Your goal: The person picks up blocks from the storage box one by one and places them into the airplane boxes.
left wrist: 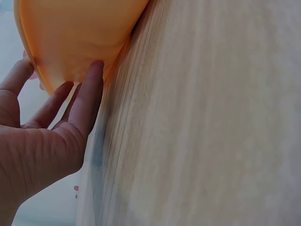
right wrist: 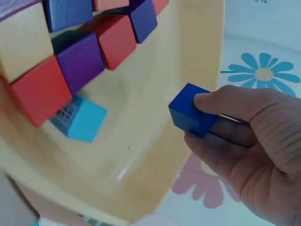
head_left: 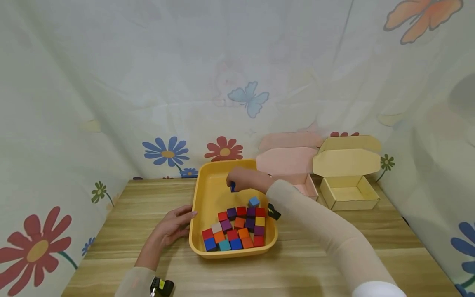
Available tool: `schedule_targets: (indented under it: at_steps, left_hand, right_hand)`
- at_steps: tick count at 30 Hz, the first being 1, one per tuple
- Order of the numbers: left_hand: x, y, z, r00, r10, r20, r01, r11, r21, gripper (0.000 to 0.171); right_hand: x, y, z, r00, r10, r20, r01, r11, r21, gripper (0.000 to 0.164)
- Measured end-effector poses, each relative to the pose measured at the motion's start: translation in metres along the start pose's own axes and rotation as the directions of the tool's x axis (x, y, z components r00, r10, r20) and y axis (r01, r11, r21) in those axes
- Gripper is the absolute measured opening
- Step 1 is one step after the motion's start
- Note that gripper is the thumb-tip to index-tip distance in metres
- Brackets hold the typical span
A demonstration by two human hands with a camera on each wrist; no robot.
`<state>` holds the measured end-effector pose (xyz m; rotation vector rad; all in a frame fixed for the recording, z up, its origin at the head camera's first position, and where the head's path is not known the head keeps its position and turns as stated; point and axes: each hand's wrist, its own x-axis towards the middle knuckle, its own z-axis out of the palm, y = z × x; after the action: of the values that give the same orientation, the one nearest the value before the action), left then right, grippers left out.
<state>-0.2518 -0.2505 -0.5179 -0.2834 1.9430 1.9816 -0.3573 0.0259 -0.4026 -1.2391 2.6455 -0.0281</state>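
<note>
A yellow tray (head_left: 213,198) stands on the table with several colored wooden cubes (head_left: 239,223) grouped at its near end. My right hand (head_left: 248,179), over the far part of the tray, pinches a dark blue cube (right wrist: 194,110) between thumb and fingers. Beyond the group, a light blue cube (head_left: 254,202) lies inside the tray; in the right wrist view it is tilted against a red cube (right wrist: 41,91). Against the tray's left side rests my left hand (head_left: 174,226), its fingers (left wrist: 88,96) fairly straight along the outer wall and one fingertip at the rim.
Behind my right forearm, a pink box (head_left: 285,161) stands with its lid raised. Right of it is a yellow box (head_left: 349,194), lid up too. A flower-printed cloth (head_left: 200,103) hangs behind the wooden table (head_left: 159,198).
</note>
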Motion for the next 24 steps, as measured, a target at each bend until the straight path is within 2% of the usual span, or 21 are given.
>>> schedule_targets:
  at_steps: [7,13,17,24]
  left_hand:
    - [0.001,-0.002,0.000,1.000,-0.003,0.002,0.002,1.000,0.012,0.065]
    - [0.002,-0.004,0.001,1.000,0.013,0.001,-0.013,1.000,-0.001,0.063]
    - [0.001,-0.003,0.001,1.000,0.018,0.015,-0.018,1.000,-0.003,0.064]
    - [0.000,-0.005,0.000,1.000,0.023,-0.005,-0.023,1.000,-0.013,0.063]
  right_hand:
    - [-0.016,0.001,-0.017,0.997,-0.049,-0.067,0.046,0.998,-0.048,0.018]
    - [-0.029,0.003,-0.028,0.994,-0.087,-0.073,0.079,0.992,-0.101,0.013]
    - [-0.036,0.006,-0.032,0.995,-0.068,-0.066,0.060,0.992,-0.109,0.016]
    - [-0.048,0.013,-0.032,0.998,-0.033,-0.057,0.027,0.995,-0.099,0.018]
